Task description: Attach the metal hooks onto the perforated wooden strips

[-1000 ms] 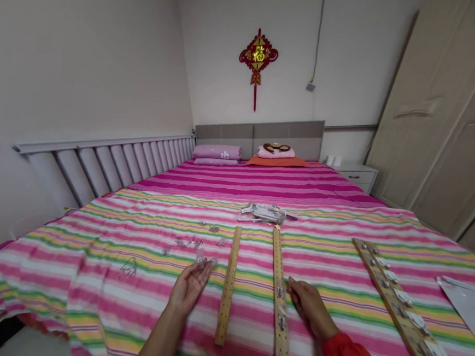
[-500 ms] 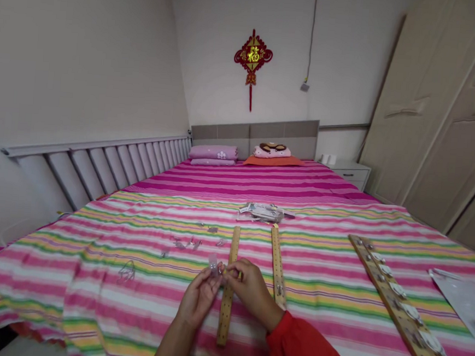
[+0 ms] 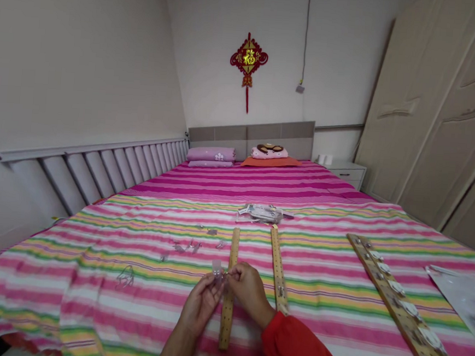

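Note:
My left hand is closed on a small clear plastic packet with tiny shiny pieces in it. Right beside it, the fingers of my right hand are pinched together at the packet's edge; what they grip is too small to make out. Both hands are over a narrow wooden strip with holes, partly covered by my right hand. To the right lies a second holed wooden strip with a small shiny piece near its lower end. Several little clear packets are scattered on the striped cloth to the left.
A longer wooden board bearing white round pieces and metal bits lies at the right, with a clear plastic bag beyond it. Plastic packages are piled ahead. A clear crumpled loop lies left on the striped bed sheet.
The view has shifted slightly. My hands stay together at the small packet, my fingers moving only a little; the strips and scattered packets lie as before.

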Motion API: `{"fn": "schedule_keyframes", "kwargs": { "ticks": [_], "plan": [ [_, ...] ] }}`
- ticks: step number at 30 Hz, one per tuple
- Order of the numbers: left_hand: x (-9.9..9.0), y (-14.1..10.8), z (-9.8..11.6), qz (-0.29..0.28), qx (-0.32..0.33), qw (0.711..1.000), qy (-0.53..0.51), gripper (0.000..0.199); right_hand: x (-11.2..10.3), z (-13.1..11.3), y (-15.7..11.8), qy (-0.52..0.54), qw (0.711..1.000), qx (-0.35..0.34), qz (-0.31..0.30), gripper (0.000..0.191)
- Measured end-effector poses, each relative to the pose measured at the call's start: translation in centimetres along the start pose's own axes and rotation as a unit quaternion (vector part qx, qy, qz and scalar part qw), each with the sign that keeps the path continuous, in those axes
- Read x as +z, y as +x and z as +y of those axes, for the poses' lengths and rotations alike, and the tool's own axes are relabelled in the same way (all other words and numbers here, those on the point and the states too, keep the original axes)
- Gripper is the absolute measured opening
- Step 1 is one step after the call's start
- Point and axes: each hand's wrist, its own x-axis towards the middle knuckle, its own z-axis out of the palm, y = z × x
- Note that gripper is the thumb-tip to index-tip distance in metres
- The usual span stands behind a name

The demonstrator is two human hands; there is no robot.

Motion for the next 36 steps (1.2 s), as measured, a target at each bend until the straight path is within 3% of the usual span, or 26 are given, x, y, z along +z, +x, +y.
{"fn": "schedule_keyframes", "kwargs": {
  "ticks": [4, 7, 9, 13, 16, 19, 22, 25, 30, 32, 34, 36],
  "plan": [
    [-0.6, 0.1, 0.5, 0.053, 0.011, 0.997, 0.05, 0.014, -0.1, 0.6, 1.0, 0.069, 0.997, 0.028, 0.026, 0.009],
    [-1.2, 0.5, 1.2, 0.08, 0.081, 0.983, 0.143, 0.021, -1.1, 0.7, 1.5, 0.11, 0.992, 0.037, 0.056, 0.017],
    [-1.7, 0.9, 1.9, 0.096, 0.175, 0.952, 0.231, 0.025, -2.1, 0.6, 1.6, 0.128, 0.988, 0.041, 0.069, 0.02],
    [-2.5, 1.9, 2.7, 0.151, 0.339, 0.86, 0.349, 0.021, -3.9, 0.6, 1.2, 0.145, 0.985, 0.048, 0.076, 0.024],
    [-2.9, 2.6, 2.4, 0.161, 0.387, 0.842, 0.34, 0.015, -4.7, 1.0, 0.7, 0.159, 0.982, 0.063, 0.077, 0.026],
    [-3.3, 3.2, 1.6, 0.149, 0.366, 0.86, 0.322, 0.016, -5.2, 1.4, 0.2, 0.174, 0.979, 0.078, 0.077, 0.029],
    [-3.9, 4.0, 1.4, 0.156, 0.282, 0.889, 0.326, 0.024, -5.6, 1.4, -0.1, 0.185, 0.975, 0.093, 0.077, 0.032],
    [-4.4, 4.7, 1.8, 0.155, 0.22, 0.909, 0.316, 0.027, -6.2, 1.1, -0.3, 0.196, 0.971, 0.115, 0.067, 0.033],
    [-4.0, 5.1, 3.0, 0.163, 0.18, 0.923, 0.3, 0.017, -7.3, 0.7, -1.0, 0.233, 0.958, 0.154, 0.069, 0.031],
    [-3.4, 4.7, 3.6, 0.183, 0.18, 0.916, 0.308, 0.017, -7.7, 0.9, -1.3, 0.254, 0.948, 0.179, 0.074, 0.03],
    [-2.4, 4.0, 3.9, 0.191, 0.221, 0.897, 0.332, 0.024, -8.2, 1.0, -1.5, 0.278, 0.936, 0.205, 0.069, 0.028],
    [-0.8, 3.0, 3.7, 0.164, 0.269, 0.879, 0.357, 0.032, -8.7, 1.0, -1.7, 0.295, 0.93, 0.211, 0.06, 0.027]
  ]
}}
